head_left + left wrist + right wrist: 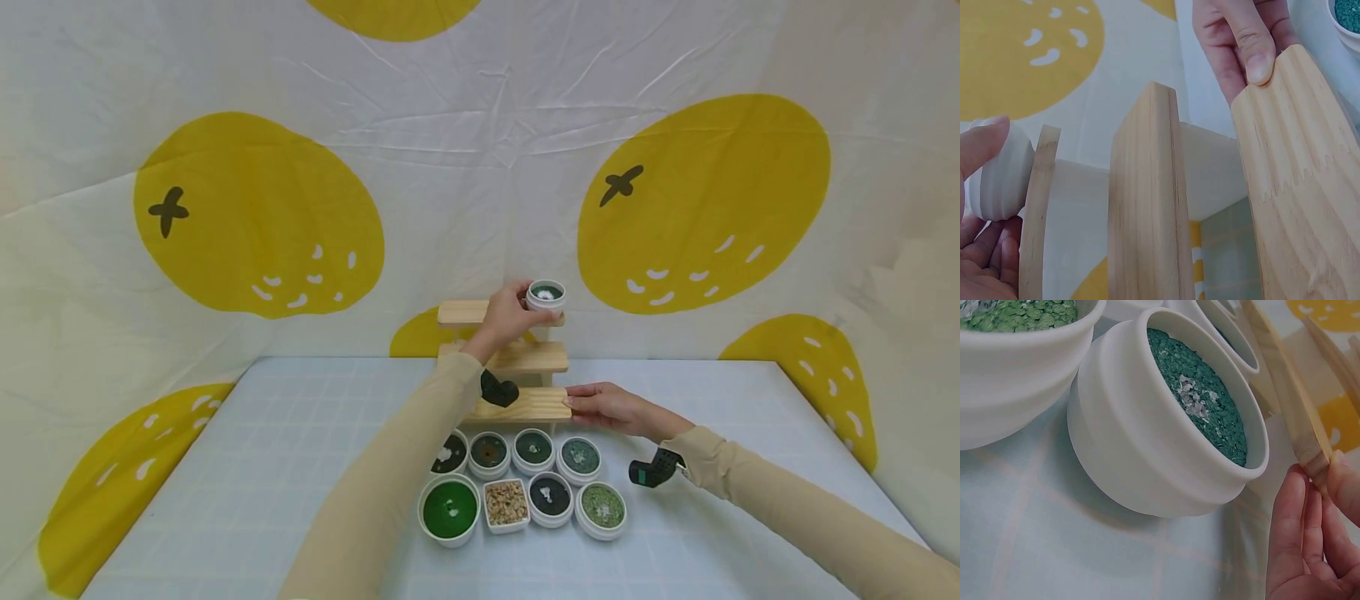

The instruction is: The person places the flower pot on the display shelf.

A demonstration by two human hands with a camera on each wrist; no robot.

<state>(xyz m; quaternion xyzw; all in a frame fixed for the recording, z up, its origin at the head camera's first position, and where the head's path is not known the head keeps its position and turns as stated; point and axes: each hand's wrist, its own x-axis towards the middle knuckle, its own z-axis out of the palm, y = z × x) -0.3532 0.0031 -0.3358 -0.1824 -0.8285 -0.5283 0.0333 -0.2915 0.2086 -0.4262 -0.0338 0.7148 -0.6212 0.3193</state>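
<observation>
A three-step wooden shelf stands at the back of the table. My left hand grips a small white pot with dark green filling and a white patch, right at the right end of the top step. In the left wrist view, the thumb lies on the side of that white pot and the fingers are under it, beside the step's edge. My right hand pinches the right end of the lowest step, thumb on top; the right wrist view shows fingers beneath the board.
In front of the shelf, several round white pots with green or dark fillings stand close together in two rows. Among them are a bright green cup and a square dish of brown bits. A lemon-print cloth hangs behind.
</observation>
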